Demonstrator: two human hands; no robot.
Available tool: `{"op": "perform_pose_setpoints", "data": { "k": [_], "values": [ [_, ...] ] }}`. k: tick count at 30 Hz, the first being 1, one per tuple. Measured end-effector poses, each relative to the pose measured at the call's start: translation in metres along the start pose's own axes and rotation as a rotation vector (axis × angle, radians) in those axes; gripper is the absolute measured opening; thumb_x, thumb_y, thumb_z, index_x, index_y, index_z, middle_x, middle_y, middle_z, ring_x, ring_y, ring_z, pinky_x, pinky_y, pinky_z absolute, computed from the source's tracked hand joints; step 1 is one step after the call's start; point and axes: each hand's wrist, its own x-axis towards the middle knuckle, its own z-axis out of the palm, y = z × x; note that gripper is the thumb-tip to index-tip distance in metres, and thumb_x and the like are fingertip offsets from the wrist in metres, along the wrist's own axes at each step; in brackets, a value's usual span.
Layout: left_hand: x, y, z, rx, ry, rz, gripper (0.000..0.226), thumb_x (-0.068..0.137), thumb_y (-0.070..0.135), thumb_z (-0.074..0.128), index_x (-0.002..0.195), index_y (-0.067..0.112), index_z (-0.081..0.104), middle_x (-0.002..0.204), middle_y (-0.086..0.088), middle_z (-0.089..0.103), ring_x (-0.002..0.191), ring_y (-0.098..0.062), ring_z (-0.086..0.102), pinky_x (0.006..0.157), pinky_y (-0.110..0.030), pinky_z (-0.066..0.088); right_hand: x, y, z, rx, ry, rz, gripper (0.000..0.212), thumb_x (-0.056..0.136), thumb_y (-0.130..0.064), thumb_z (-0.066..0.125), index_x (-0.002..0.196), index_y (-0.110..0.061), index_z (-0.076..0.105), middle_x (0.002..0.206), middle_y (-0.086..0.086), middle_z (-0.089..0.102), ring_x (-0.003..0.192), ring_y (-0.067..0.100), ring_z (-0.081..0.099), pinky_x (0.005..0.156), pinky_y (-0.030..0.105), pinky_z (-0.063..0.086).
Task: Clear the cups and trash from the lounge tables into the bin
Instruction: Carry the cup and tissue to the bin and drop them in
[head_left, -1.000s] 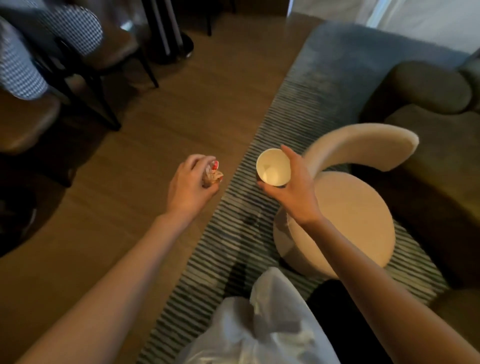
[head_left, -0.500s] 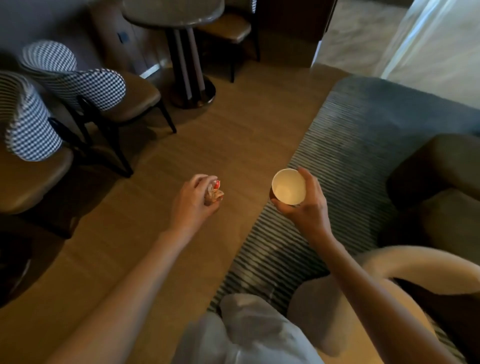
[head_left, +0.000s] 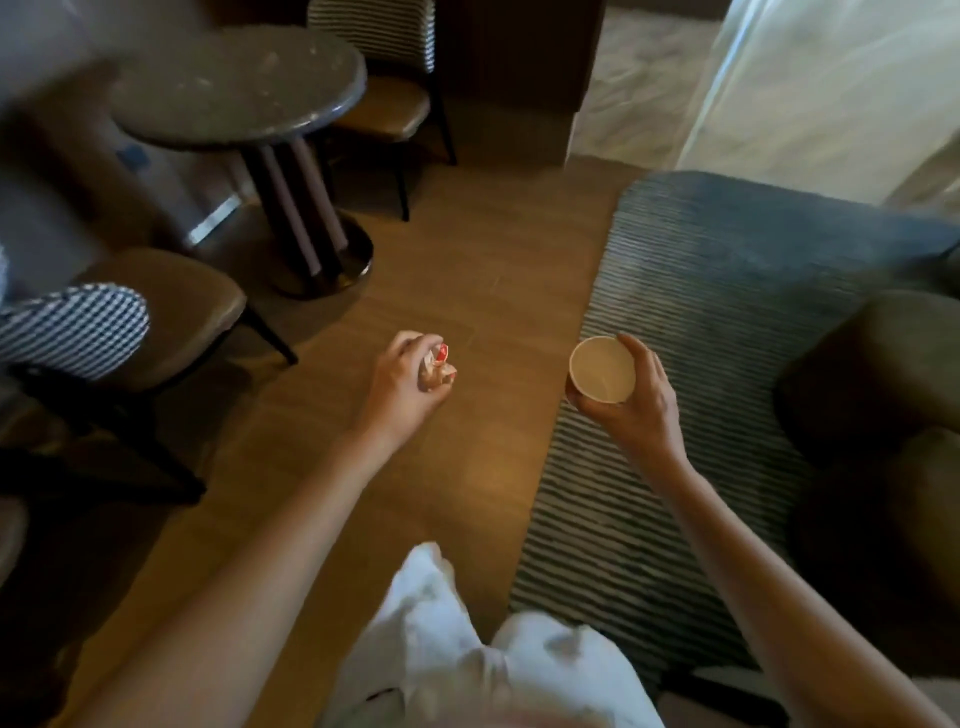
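Note:
My left hand (head_left: 402, 387) grips a crumpled wrapper (head_left: 439, 364) with red and tan print, held out over the wooden floor. An empty white paper cup (head_left: 601, 370), its mouth facing up, sits in my right hand (head_left: 636, 405), fingers curled round its side, above the edge of the striped rug. A round dark lounge table (head_left: 234, 85) stands at the upper left with nothing visible on its top. No bin is in view.
Chairs with checked backs (head_left: 78, 327) and brown seats stand left of me, another chair (head_left: 384, 104) behind the table. A striped grey rug (head_left: 701, 322) lies to the right, with a dark armchair (head_left: 883, 395) on it. A sheer curtain (head_left: 831, 88) hangs at the upper right.
The view has swung up and left: the cream stool has dropped out of sight and the round table has come fully into view. Both hands keep their hold on the wrapper and the cup.

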Motion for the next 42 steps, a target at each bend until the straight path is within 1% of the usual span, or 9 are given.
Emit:
{"op": "perform_pose_setpoints", "data": {
  "k": [5, 11, 14, 20, 24, 28, 31, 38, 42],
  "values": [
    [0.135, 0.003, 0.016, -0.010, -0.110, 0.129, 0.047, 0.077, 0.017, 0.075, 0.121, 0.013, 0.060, 0.120, -0.007, 0.054, 0.107, -0.024, 0.054, 0.092, -0.033, 0.047, 0.091, 0.008, 0.017, -0.027, 0.149, 0.132, 0.086, 0.064, -0.039, 0.084, 0.137, -0.020, 0.041, 0.129, 0.000, 0.053, 0.115, 0.012, 0.048, 0.092, 0.022, 0.034],
    [0.278, -0.002, 0.081, -0.026, -0.232, 0.223, 0.047, 0.077, 0.021, 0.075, 0.121, 0.014, 0.060, 0.118, -0.007, 0.055, 0.106, -0.026, 0.055, 0.091, -0.041, 0.049, 0.199, 0.060, 0.040, -0.067, 0.199, 0.262, 0.087, 0.065, -0.038, 0.085, 0.138, -0.020, 0.040, 0.131, 0.002, 0.051, 0.112, 0.004, 0.043, 0.092, 0.023, 0.034],
    [0.359, 0.006, 0.118, -0.022, -0.252, 0.229, 0.047, 0.078, 0.021, 0.075, 0.122, 0.013, 0.060, 0.118, -0.007, 0.055, 0.106, -0.026, 0.055, 0.091, -0.041, 0.048, 0.272, 0.102, 0.043, -0.078, 0.178, 0.279, 0.086, 0.066, -0.035, 0.084, 0.138, -0.018, 0.040, 0.129, 0.003, 0.051, 0.116, 0.014, 0.048, 0.092, 0.026, 0.036],
    [0.523, 0.064, 0.177, -0.003, -0.286, 0.275, 0.047, 0.079, 0.024, 0.073, 0.123, 0.017, 0.058, 0.120, -0.004, 0.054, 0.108, -0.022, 0.052, 0.086, -0.032, 0.047, 0.425, 0.163, 0.018, -0.060, 0.194, 0.354, 0.086, 0.069, -0.035, 0.082, 0.141, -0.020, 0.036, 0.132, 0.002, 0.049, 0.116, 0.011, 0.045, 0.091, 0.027, 0.037],
    [0.609, 0.097, 0.217, -0.007, -0.293, 0.286, 0.047, 0.079, 0.027, 0.073, 0.123, 0.020, 0.058, 0.121, 0.000, 0.054, 0.106, -0.020, 0.052, 0.078, -0.024, 0.038, 0.505, 0.189, 0.002, -0.032, 0.192, 0.399, 0.086, 0.070, -0.033, 0.082, 0.142, -0.021, 0.035, 0.132, -0.001, 0.047, 0.116, 0.010, 0.044, 0.093, 0.027, 0.037],
    [0.687, 0.116, 0.271, -0.029, -0.369, 0.299, 0.048, 0.078, 0.027, 0.075, 0.123, 0.023, 0.057, 0.120, 0.003, 0.053, 0.106, -0.016, 0.052, 0.076, -0.020, 0.035, 0.577, 0.232, -0.005, 0.009, 0.186, 0.471, 0.086, 0.072, -0.030, 0.082, 0.143, -0.019, 0.034, 0.134, 0.000, 0.047, 0.121, 0.014, 0.045, 0.100, 0.037, 0.042],
    [0.756, 0.129, 0.311, -0.037, -0.408, 0.329, 0.050, 0.078, 0.029, 0.074, 0.124, 0.025, 0.055, 0.121, 0.004, 0.052, 0.106, -0.014, 0.052, 0.076, -0.020, 0.040, 0.638, 0.271, -0.007, 0.016, 0.192, 0.498, 0.086, 0.072, -0.028, 0.082, 0.142, -0.020, 0.034, 0.134, 0.000, 0.046, 0.121, 0.015, 0.044, 0.101, 0.040, 0.043],
    [0.937, 0.178, 0.387, -0.049, -0.456, 0.398, 0.052, 0.080, 0.030, 0.073, 0.127, 0.026, 0.052, 0.122, 0.006, 0.051, 0.107, -0.013, 0.050, 0.078, -0.022, 0.045, 0.801, 0.352, -0.020, 0.010, 0.272, 0.536, 0.087, 0.071, -0.033, 0.082, 0.142, -0.022, 0.034, 0.135, -0.003, 0.045, 0.118, 0.005, 0.040, 0.098, 0.031, 0.041],
    [1.013, 0.202, 0.417, -0.064, -0.496, 0.399, 0.054, 0.080, 0.031, 0.073, 0.128, 0.026, 0.051, 0.123, 0.005, 0.050, 0.106, -0.007, 0.046, 0.072, -0.009, 0.034, 0.878, 0.393, -0.028, 0.021, 0.274, 0.529, 0.086, 0.070, -0.038, 0.082, 0.140, -0.024, 0.035, 0.132, -0.007, 0.045, 0.114, 0.000, 0.039, 0.093, 0.025, 0.039]
  ]
}}
